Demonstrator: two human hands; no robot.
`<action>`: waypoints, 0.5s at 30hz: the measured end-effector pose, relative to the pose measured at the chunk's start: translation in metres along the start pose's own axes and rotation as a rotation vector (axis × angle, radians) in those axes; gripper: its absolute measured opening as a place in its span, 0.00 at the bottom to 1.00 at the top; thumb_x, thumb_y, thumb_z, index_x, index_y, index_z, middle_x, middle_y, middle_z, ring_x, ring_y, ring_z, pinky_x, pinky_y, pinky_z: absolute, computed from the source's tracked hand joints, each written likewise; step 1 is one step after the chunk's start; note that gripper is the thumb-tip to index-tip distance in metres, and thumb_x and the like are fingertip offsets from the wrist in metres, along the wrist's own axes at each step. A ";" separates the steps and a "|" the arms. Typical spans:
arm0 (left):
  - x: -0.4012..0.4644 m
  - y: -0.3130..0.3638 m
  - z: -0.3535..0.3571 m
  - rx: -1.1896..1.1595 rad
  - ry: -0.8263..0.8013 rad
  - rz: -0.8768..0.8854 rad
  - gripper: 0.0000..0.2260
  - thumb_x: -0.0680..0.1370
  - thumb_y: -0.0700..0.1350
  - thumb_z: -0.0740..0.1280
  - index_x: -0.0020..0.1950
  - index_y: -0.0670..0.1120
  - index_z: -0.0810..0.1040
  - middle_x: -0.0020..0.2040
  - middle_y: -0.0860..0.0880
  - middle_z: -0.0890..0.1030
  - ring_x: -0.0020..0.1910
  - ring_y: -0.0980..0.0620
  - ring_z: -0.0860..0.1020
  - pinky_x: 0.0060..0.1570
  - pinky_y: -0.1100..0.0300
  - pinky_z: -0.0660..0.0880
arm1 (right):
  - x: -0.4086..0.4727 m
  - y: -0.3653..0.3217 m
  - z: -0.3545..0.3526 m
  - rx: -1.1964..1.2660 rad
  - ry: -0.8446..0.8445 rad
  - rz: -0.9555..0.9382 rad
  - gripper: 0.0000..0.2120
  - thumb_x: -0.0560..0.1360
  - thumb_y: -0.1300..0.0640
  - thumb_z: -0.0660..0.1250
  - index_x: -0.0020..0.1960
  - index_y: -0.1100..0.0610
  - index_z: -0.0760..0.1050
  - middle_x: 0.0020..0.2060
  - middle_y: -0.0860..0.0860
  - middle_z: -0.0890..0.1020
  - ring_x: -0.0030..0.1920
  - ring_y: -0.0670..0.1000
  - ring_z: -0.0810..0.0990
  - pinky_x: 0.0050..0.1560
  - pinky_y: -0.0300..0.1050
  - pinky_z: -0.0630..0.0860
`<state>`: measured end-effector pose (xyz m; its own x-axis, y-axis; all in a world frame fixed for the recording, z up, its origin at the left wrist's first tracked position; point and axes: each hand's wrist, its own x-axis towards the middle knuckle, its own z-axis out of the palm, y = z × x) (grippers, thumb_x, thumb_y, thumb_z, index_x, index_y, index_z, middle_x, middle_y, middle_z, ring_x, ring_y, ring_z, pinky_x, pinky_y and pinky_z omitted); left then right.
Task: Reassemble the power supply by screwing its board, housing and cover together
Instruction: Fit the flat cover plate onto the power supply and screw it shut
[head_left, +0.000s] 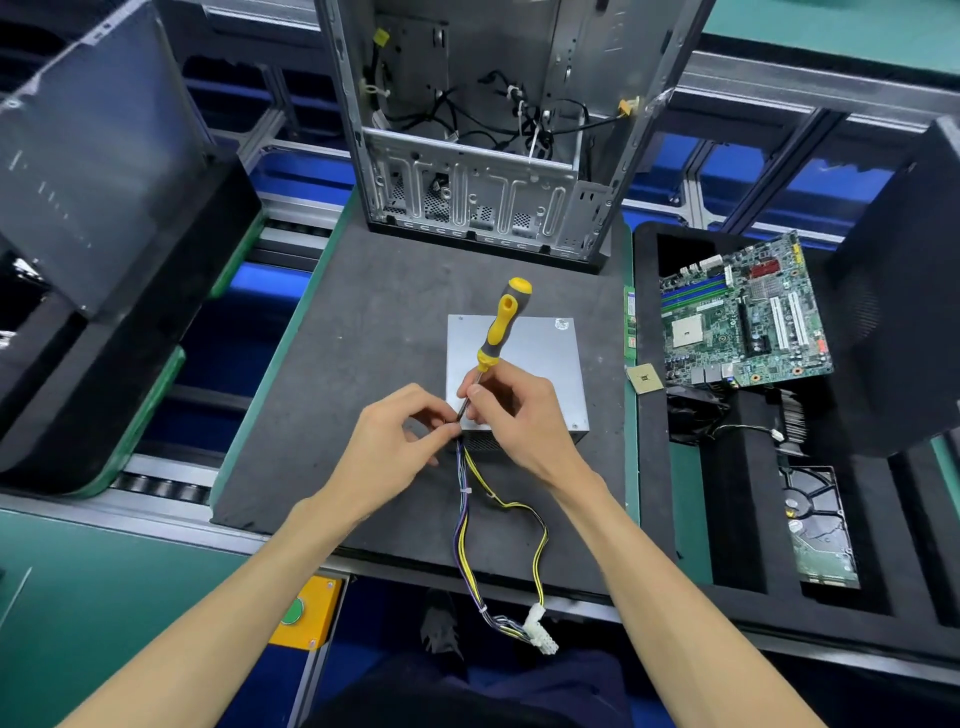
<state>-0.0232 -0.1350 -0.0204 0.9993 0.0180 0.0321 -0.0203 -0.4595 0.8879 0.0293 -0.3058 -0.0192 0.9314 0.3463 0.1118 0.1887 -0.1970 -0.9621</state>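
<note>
Grey foam mat covers the middle of the bench, and an open metal computer case stands at its far edge, its loose wiring showing inside. To the right, a black foam tray carries a green motherboard, a hard drive nearer the person, and a small square processor chip at its left rim.

On the mat sits the power supply, a plain silver box lying flat with its vented end toward the person. From that end a bundle of yellow, purple and black cables runs toward the person and off the mat's near edge, ending in a white connector.

Both forearms reach in from below and the hands meet at the box's near left corner. The right hand pinches the shaft of a yellow and black screwdriver low down, near the tip; the tool's long axis leans up and away from the person, handle tilted slightly right, tip down at the corner edge. The left hand has thumb and forefinger pinched together right at the tip; whatever they grip is too small to make out.

A yellow button box with a green button sits below the mat's near edge.
</note>
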 end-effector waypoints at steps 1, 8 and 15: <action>-0.002 -0.001 0.002 -0.025 0.020 -0.007 0.04 0.76 0.40 0.75 0.49 0.45 0.84 0.44 0.52 0.80 0.44 0.52 0.81 0.33 0.55 0.82 | 0.000 0.001 0.000 -0.015 -0.002 -0.010 0.06 0.79 0.60 0.65 0.46 0.55 0.80 0.35 0.49 0.81 0.37 0.53 0.80 0.45 0.55 0.79; -0.009 -0.002 0.009 -0.019 0.082 -0.005 0.06 0.76 0.40 0.74 0.51 0.45 0.84 0.46 0.51 0.80 0.44 0.52 0.82 0.38 0.53 0.84 | -0.001 0.007 0.002 -0.101 -0.028 -0.069 0.05 0.78 0.59 0.65 0.46 0.53 0.79 0.35 0.48 0.82 0.37 0.55 0.81 0.43 0.57 0.80; -0.008 -0.004 0.008 -0.013 0.075 -0.001 0.06 0.76 0.39 0.74 0.52 0.45 0.83 0.45 0.53 0.80 0.43 0.51 0.81 0.41 0.49 0.83 | -0.004 0.015 0.003 -0.161 -0.002 -0.186 0.03 0.79 0.57 0.66 0.48 0.53 0.79 0.38 0.43 0.81 0.39 0.49 0.80 0.42 0.36 0.76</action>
<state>-0.0313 -0.1402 -0.0281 0.9942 0.0852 0.0649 -0.0200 -0.4481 0.8938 0.0274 -0.3075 -0.0351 0.8754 0.3917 0.2832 0.4045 -0.2728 -0.8729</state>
